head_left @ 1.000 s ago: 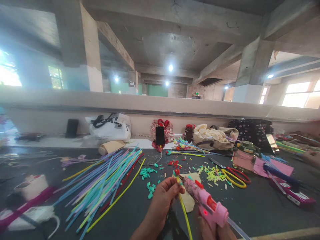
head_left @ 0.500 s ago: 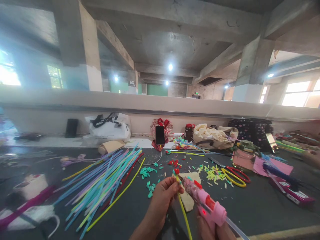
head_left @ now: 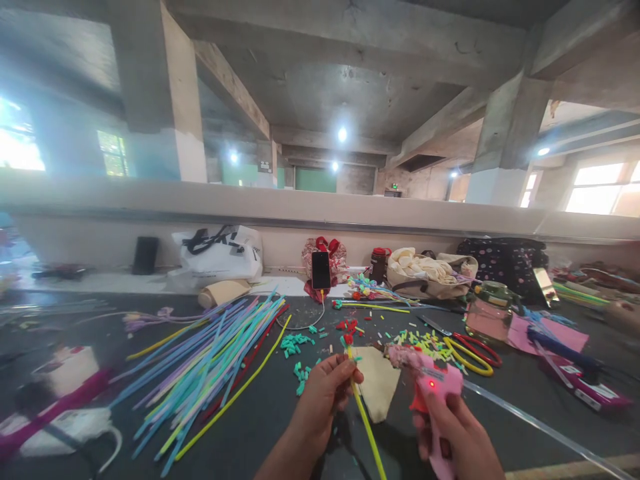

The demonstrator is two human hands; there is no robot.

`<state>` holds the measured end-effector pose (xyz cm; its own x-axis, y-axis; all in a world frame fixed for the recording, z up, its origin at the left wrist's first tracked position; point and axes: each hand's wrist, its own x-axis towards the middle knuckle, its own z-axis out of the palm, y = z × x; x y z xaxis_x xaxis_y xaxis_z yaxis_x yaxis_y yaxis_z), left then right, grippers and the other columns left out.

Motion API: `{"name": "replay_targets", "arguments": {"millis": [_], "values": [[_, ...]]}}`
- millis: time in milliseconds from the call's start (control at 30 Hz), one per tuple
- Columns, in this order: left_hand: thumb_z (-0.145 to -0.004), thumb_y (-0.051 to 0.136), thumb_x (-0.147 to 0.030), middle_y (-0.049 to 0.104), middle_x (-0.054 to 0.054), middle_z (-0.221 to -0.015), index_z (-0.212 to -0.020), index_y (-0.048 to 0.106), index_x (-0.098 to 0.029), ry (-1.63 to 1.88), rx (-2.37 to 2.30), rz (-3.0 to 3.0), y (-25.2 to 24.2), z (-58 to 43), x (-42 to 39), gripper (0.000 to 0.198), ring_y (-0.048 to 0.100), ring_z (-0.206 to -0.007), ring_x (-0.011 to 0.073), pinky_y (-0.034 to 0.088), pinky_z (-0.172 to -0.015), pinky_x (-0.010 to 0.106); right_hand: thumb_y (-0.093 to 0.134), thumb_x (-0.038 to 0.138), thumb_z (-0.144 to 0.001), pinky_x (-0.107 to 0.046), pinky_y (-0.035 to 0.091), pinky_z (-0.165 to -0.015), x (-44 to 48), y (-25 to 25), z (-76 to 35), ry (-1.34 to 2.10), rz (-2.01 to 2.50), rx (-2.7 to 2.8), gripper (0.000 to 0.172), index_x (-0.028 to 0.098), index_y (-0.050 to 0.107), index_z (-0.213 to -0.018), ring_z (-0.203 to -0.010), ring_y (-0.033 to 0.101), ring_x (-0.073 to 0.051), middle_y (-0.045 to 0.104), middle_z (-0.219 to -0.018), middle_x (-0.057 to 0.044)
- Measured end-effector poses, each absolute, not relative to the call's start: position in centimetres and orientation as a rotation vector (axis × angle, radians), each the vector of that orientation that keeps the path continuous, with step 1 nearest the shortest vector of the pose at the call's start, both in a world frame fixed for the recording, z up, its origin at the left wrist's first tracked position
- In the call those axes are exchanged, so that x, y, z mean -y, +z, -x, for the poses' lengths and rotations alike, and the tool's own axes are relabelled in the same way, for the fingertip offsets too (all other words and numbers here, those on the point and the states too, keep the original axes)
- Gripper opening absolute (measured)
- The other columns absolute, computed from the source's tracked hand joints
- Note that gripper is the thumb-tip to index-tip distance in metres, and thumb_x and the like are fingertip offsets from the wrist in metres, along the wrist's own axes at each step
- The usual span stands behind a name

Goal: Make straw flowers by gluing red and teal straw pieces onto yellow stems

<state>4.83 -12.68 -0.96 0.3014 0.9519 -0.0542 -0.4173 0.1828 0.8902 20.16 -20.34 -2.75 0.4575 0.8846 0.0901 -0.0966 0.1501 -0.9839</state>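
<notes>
My left hand [head_left: 323,393] pinches a yellow pipe cleaner [head_left: 365,423] near its top, where a small red piece [head_left: 349,339] sits on the tip. My right hand [head_left: 457,437] grips a pink glue gun [head_left: 433,387] by the handle. The gun's nozzle points left, a short way right of the pipe cleaner and apart from it, with a clear glue stick [head_left: 540,427] trailing out behind. Both hands hover above a beige cardboard scrap [head_left: 377,380] on the dark table [head_left: 270,420].
A fan of coloured pipe cleaners [head_left: 210,370] lies at left. Cut green, red and yellow bits [head_left: 295,347] litter the middle. Scissors [head_left: 467,353], a jar [head_left: 487,313], a phone [head_left: 321,270], bags [head_left: 217,257] and a second glue gun [head_left: 580,380] stand beyond and to the right.
The glue gun has swung away to the right from the pipe cleaner's tip and turned more side-on. My left hand keeps its hold and barely moves.
</notes>
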Motion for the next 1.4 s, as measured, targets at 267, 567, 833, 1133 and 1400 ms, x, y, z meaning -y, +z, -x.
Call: {"name": "replay_targets", "arguments": {"millis": [267,567,833,1133,1400], "values": [[-0.061,0.067,-0.028,0.053,-0.002,-0.053,-0.059,0.055,-0.012,1.062,-0.604,-0.811,-1.0,-4.7,12.7,0.020,0.034,-0.038,0.0015,0.018,-0.034,0.013,0.048,0.050,-0.072,-0.017,0.031,-0.037,15.0,-4.8,-22.5,0.813,1.453,1.204,0.035,0.015,0.051,-0.068,-0.037,0.046,-0.009,0.050,-0.045,0.005],[-0.064,0.065,-0.024,0.056,-0.001,-0.053,-0.060,0.055,-0.013,0.979,-0.533,-0.844,-0.8,-4.4,13.0,0.016,0.036,-0.037,0.0019,0.018,-0.033,0.014,0.047,0.051,-0.071,-0.026,0.026,-0.047,14.8,-2.8,-24.9,0.332,1.945,1.609,0.039,0.021,0.055,-0.048,-0.050,0.052,-0.020,0.055,-0.046,-0.003],[-0.066,0.060,-0.026,0.050,-0.004,-0.049,-0.056,0.055,-0.012,0.835,-0.567,-0.905,-0.7,-4.6,13.2,0.018,0.033,-0.035,0.0018,0.013,-0.033,0.016,0.049,0.040,-0.078,-0.025,0.039,-0.054,17.4,1.6,-22.3,0.322,1.485,1.710,0.022,0.023,0.063,-0.077,-0.062,0.057,-0.016,0.063,-0.068,-0.001],[-0.064,0.061,-0.027,0.049,-0.004,-0.046,-0.054,0.055,-0.012,0.812,-0.560,-0.915,-0.9,-4.4,13.1,0.019,0.029,-0.034,0.0016,0.011,-0.033,0.017,0.055,0.021,-0.076,-0.022,0.039,-0.052,16.2,2.5,-20.3,0.278,1.099,1.984,0.010,0.019,0.063,-0.081,-0.060,0.054,-0.012,0.060,-0.070,-0.002],[-0.062,0.063,-0.029,0.050,-0.004,-0.046,-0.056,0.056,-0.012,0.842,-0.526,-0.928,-0.9,-4.4,13.1,0.020,0.029,-0.032,0.0015,0.011,-0.033,0.018,0.049,0.014,-0.076,-0.020,0.034,-0.048,16.8,3.0,-19.6,0.189,1.189,2.075,0.011,0.017,0.058,-0.070,-0.053,0.047,-0.009,0.052,-0.061,0.001]]}}
